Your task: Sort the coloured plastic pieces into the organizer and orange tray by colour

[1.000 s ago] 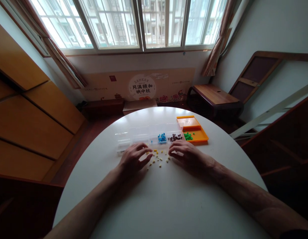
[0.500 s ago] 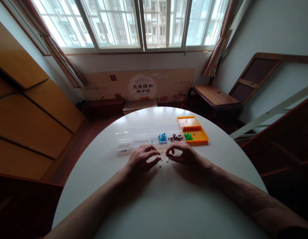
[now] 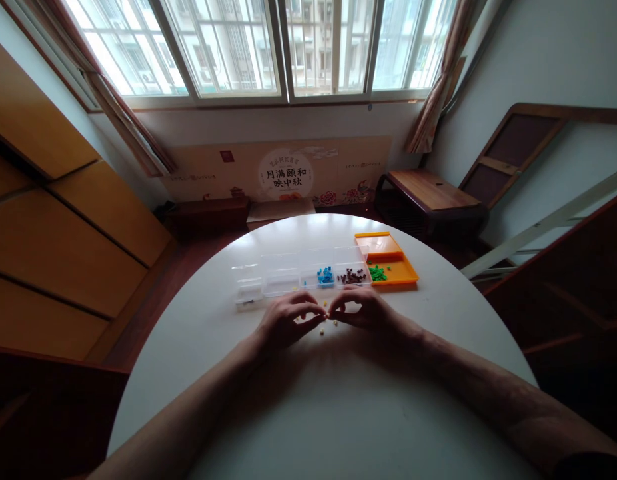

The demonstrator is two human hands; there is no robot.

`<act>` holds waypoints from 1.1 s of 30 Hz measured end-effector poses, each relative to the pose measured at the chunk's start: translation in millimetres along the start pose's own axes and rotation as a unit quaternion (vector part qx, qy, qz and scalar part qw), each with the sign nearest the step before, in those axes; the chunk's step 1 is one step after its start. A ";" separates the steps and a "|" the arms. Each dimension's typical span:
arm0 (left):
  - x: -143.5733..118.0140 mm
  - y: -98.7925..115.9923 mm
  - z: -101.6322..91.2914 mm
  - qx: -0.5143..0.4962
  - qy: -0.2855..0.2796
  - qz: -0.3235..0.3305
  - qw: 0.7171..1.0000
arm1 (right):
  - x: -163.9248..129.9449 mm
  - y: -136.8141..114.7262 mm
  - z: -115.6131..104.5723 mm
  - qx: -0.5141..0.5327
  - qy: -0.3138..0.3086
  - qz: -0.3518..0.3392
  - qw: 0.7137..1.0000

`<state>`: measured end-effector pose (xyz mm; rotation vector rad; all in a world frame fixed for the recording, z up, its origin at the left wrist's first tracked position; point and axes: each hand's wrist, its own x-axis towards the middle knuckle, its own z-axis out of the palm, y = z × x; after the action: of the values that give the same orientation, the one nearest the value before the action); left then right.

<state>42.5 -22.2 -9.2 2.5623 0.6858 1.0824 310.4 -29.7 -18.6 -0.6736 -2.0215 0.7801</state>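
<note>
Where a second ago both palms lay spread beside a loose scatter of small yellow pieces, the left hand (image 3: 283, 321) and right hand (image 3: 366, 312) have now drawn together at the middle of the round white table (image 3: 308, 413), fingertips almost touching. The yellow pieces (image 3: 327, 323) that were strewn between the hands are mostly gone from sight, swept in under the curled fingers; only a few show just below the fingertips. Both hands are curled in a pinch, and the fingertips appear to close on one or two pieces, though they are too small to say for certain. Just beyond the hands lies a clear divided box (image 3: 301, 275), with blue pieces (image 3: 325, 275) in one compartment and dark brown pieces (image 3: 352, 276) in the next; green pieces (image 3: 376, 273) sit in the orange tray (image 3: 401, 265) beside it.
</note>
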 end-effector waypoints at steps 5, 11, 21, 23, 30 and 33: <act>0.7 -0.7 0.2 0.004 -0.009 -0.007 1.000 | 0.1 1.6 1.3 -0.009 0.001 0.005 1.000; 0.4 -1.5 -0.1 -0.007 -0.011 -0.003 1.000 | 0.3 2.3 0.7 -0.006 -0.006 -0.004 1.000; -11.3 -15.4 -25.2 0.171 0.082 -0.087 0.978 | -9.7 -0.2 -24.0 -0.165 0.000 -0.036 0.986; -12.5 -17.9 -29.8 0.203 0.094 -0.118 0.967 | -9.2 -3.0 -25.8 -0.165 -0.020 -0.033 0.986; -12.4 -20.1 -29.2 0.258 0.101 -0.159 0.948 | -3.8 -10.7 -24.7 -0.171 -0.085 -0.050 0.980; -12.4 -19.4 -28.6 0.266 0.097 -0.162 0.945 | -3.5 -8.6 -23.9 -0.172 -0.080 -0.058 0.980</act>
<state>8.0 -10.3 -5.4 2.6258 1.5772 1.1632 331.0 -31.3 -3.5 -0.6956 -2.3505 0.4292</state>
